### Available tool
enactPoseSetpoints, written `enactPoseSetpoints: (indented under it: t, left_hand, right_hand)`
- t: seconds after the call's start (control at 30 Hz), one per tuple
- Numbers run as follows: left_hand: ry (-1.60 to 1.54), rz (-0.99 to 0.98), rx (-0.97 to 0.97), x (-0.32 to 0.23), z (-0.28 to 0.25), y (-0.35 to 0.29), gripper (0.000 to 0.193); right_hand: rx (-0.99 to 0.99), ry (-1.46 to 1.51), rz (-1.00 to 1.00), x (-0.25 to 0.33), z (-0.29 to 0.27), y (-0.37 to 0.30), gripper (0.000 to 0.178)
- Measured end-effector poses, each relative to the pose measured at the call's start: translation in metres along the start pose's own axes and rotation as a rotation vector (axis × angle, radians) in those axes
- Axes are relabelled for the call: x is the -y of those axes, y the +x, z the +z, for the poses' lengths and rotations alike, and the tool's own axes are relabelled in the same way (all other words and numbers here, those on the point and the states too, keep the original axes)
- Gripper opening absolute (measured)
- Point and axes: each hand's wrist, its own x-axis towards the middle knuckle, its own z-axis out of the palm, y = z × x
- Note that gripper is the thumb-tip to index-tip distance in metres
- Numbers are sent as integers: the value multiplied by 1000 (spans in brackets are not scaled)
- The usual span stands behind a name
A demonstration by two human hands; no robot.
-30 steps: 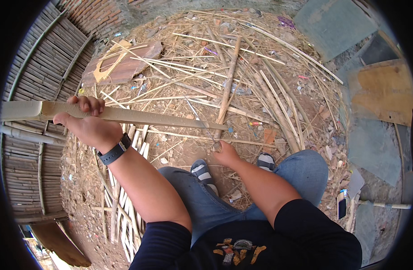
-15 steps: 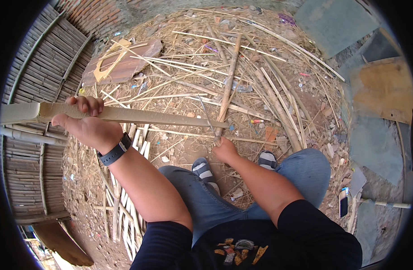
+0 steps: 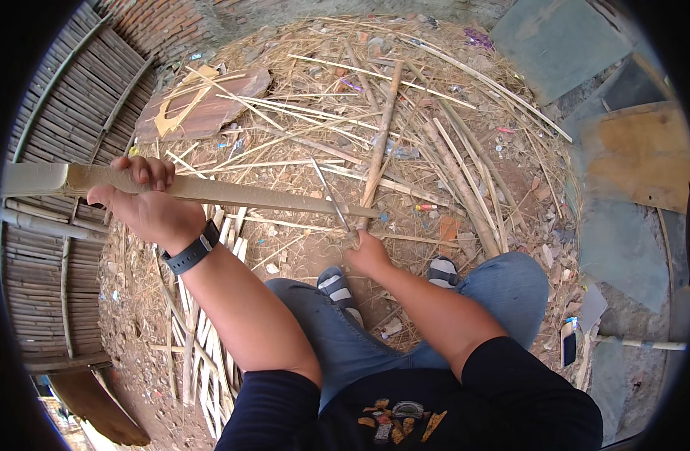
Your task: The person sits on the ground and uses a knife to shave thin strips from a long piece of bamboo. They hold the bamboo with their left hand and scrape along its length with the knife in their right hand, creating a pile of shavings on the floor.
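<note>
My left hand (image 3: 151, 209) is closed round a long pale length of bamboo (image 3: 262, 197), which runs from the left edge of the view to a narrower end on the right. Its fingers curl over the far side and the thumb lies along the near side. In my right hand (image 3: 369, 255) is the handle of a long thin-bladed knife (image 3: 328, 192). The blade points away from me and leans left, crossing the bamboo close to its narrow end. A round wooden pole (image 3: 384, 124) slopes across the ground, its near end at the bamboo's tip.
Bamboo strips (image 3: 337, 111) and straw litter the ground ahead. Split strips (image 3: 202, 368) lie in a pile at my left. A brown board (image 3: 232, 98) rests at the far left, near a slatted bamboo wall (image 3: 37, 301). Grey sheets (image 3: 623, 248) and a phone (image 3: 569, 344) are at right.
My right hand has shifted slightly left, and the knife's blade now tilts further left across the bamboo. My left hand keeps its hold in nearly the same place.
</note>
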Motion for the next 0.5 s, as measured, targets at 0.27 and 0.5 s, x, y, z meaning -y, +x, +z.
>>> enactPoseSetpoints:
  t: [0.27, 0.5]
  left_hand:
    - [30, -2, -15, -5, 8, -6, 60]
    - [12, 0, 15, -2, 6, -3, 59]
  right_hand:
    - [24, -12, 63, -9, -1, -1, 55]
    - [14, 55, -98, 11, 3, -6, 53]
